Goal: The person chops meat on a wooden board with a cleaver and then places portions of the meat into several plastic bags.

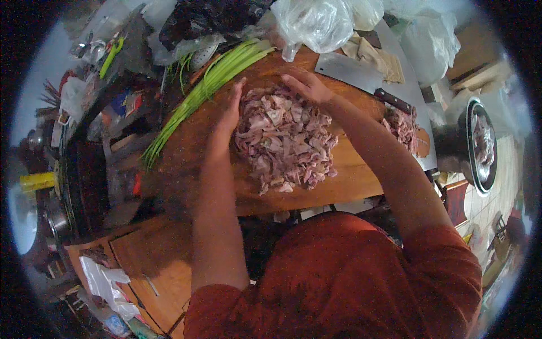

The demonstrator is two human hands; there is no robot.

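Observation:
A heap of sliced raw meat lies on a brown wooden board or tabletop in front of me. My left hand stands nearly edge-on along the heap's left side, fingers pointing away from me. Around the far right edge of the pile curves my right hand, its fingers extended. Neither hand grips anything; both are against or very close to the meat. A bundle of long green stalks rests left of the pile. Beyond my right hand is a cleaver with a dark handle.
More meat lies at the right, near the cleaver handle. A metal basin with pale contents stands farther right. Clear plastic bags and a beige cloth are at the back. Wooden cabinet doors are low on the left.

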